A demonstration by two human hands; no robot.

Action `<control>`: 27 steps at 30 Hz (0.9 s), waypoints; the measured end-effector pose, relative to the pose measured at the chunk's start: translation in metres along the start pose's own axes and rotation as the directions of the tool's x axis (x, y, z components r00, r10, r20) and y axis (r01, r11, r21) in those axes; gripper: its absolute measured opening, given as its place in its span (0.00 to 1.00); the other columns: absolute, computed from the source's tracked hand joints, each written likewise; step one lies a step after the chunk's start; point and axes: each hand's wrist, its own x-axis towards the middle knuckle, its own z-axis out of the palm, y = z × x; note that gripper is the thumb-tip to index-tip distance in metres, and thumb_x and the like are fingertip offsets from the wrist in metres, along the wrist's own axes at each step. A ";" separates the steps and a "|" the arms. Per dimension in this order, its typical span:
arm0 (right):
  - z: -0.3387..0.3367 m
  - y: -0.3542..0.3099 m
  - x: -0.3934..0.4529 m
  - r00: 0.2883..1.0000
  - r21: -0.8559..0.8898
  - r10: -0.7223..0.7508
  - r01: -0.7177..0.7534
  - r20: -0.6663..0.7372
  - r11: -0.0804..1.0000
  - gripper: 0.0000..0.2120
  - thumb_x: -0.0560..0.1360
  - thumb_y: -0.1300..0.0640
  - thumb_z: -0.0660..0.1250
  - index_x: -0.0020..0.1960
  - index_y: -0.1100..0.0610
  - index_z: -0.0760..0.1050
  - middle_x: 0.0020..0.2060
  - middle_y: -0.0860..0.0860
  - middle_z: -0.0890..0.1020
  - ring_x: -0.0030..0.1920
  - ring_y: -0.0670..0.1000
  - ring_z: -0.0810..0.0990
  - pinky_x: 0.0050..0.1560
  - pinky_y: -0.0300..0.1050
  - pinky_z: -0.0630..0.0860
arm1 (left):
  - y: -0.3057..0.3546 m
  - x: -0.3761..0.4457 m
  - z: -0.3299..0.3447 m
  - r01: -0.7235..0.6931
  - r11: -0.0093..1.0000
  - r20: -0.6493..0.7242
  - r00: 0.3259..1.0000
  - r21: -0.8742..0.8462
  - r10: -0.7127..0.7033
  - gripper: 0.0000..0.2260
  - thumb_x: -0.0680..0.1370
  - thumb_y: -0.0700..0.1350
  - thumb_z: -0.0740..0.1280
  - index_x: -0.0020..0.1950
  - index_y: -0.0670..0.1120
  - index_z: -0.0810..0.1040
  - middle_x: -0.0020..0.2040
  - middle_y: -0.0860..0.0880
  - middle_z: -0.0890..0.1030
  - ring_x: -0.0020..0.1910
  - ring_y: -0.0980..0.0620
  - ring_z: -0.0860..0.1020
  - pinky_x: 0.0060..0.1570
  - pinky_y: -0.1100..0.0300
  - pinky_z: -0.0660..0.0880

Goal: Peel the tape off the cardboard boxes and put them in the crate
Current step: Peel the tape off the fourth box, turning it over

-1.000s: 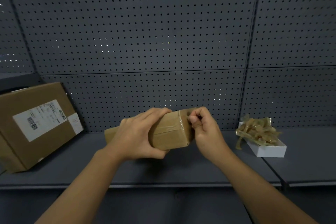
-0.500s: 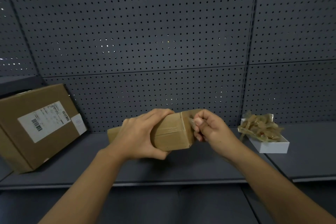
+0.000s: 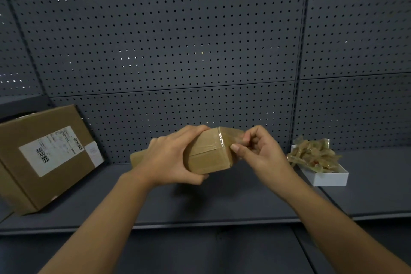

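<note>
Since half a second ago I see my right hand [image 3: 260,153] has drawn away from the small brown cardboard box [image 3: 209,153], pinching a lifted strip of clear glossy tape [image 3: 231,138] off its end. My left hand [image 3: 171,158] grips the box above the dark grey metal shelf [image 3: 222,202], against perforated grey pegboard [image 3: 178,51]. The large labelled cardboard carton [image 3: 46,158] sits left; the white tray [image 3: 327,178] holds what looks like crumpled tape.
</note>
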 end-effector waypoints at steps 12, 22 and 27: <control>-0.008 0.000 -0.005 0.998 0.071 -0.051 0.048 0.035 0.996 0.10 0.76 0.75 0.68 0.46 0.64 0.70 0.41 0.47 0.83 0.39 0.50 0.81 0.43 0.43 0.82 | 0.002 0.003 0.001 -0.006 1.000 0.029 1.000 0.012 0.006 0.44 0.62 0.65 0.79 0.74 0.70 0.61 0.64 0.70 0.72 0.59 0.63 0.75 0.54 0.50 0.70; -0.008 0.001 -0.017 0.997 0.048 -0.064 0.066 -0.036 0.997 0.09 0.76 0.74 0.69 0.46 0.67 0.70 0.40 0.51 0.82 0.38 0.53 0.80 0.41 0.44 0.81 | 0.007 0.008 0.004 -0.011 0.999 0.063 0.998 0.052 0.008 0.46 0.61 0.65 0.78 0.75 0.69 0.60 0.64 0.69 0.72 0.56 0.62 0.75 0.52 0.51 0.70; -0.010 -0.003 -0.020 0.996 0.096 0.004 0.004 -0.084 0.995 0.11 0.76 0.74 0.70 0.45 0.63 0.71 0.37 0.53 0.81 0.37 0.53 0.79 0.38 0.45 0.79 | 0.009 0.013 0.006 -0.019 0.998 0.090 0.996 0.062 0.013 0.46 0.61 0.66 0.77 0.75 0.69 0.59 0.64 0.69 0.72 0.57 0.61 0.75 0.53 0.50 0.70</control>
